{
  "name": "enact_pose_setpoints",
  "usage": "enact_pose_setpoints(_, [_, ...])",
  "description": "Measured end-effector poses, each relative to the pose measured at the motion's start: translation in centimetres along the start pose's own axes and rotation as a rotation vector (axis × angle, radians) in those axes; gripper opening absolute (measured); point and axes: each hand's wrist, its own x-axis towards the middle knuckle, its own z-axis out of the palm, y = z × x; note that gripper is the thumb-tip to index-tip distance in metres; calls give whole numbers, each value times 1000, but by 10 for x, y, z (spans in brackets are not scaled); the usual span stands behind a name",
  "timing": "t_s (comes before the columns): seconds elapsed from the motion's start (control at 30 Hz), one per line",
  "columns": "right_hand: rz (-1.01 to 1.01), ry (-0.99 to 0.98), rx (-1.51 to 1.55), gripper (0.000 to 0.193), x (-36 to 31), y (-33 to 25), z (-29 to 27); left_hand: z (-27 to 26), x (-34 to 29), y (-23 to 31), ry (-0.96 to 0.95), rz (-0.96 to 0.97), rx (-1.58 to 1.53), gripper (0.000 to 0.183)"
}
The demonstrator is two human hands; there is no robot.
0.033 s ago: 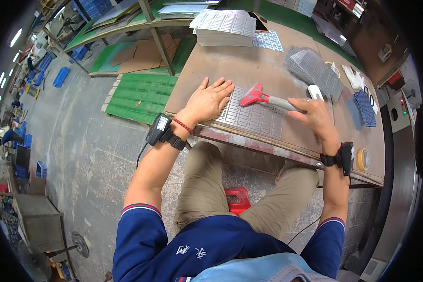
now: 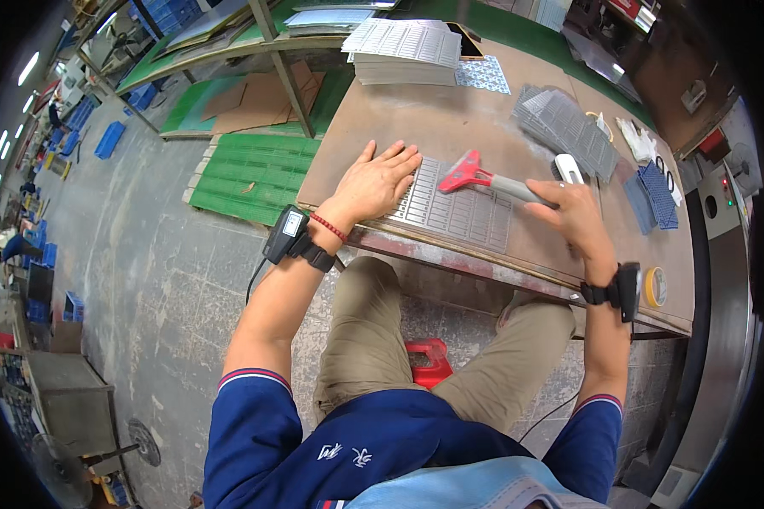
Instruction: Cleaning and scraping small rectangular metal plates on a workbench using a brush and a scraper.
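Note:
My left hand [image 2: 377, 182] lies flat with fingers spread, pressing on the left end of a thin grey metal sheet [image 2: 471, 222] patterned with rows of small slots. The sheet lies along the table's near edge. In my right hand [image 2: 575, 216] is a scraper [image 2: 511, 186], its grey handle gripped between thumb and fingers. The scraper's red head [image 2: 464, 173] is over the upper middle of the sheet, a little right of my left fingertips. Whether its blade touches the sheet I cannot tell.
On the table [image 2: 467, 119] stand a tall stack of slotted sheets [image 2: 406, 64] and a fanned pile of grey sheets [image 2: 566, 127]. A white-topped brush-like tool [image 2: 569, 169], white gloves [image 2: 639, 141], blue pieces [image 2: 659, 195] and a yellow tape roll [image 2: 655, 287] lie rightward. A green pallet [image 2: 250, 176] is left.
The scraper and my right hand have shifted slightly to the right. My left hand stays in place on the sheet.

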Motion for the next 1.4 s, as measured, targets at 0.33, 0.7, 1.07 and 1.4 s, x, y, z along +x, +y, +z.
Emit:
enact_pose_setpoints(0.33, [118,105,144,33,-121,8,-21,-5,2,-3,3,-17,11,44])
enact_pose_setpoints(0.7, [-8,29,87,32,-40,-21,-11,-5,5,-1,-17,-18,29,45])
enact_pose_setpoints(1.07, [-14,116,127,33,-76,1,-15,-6,6,2,-18,-14,33,45])
enact_pose_setpoints(1.4, [25,45,88,32,-68,-21,-15,-5,6,-1,-11,-19,25,44])
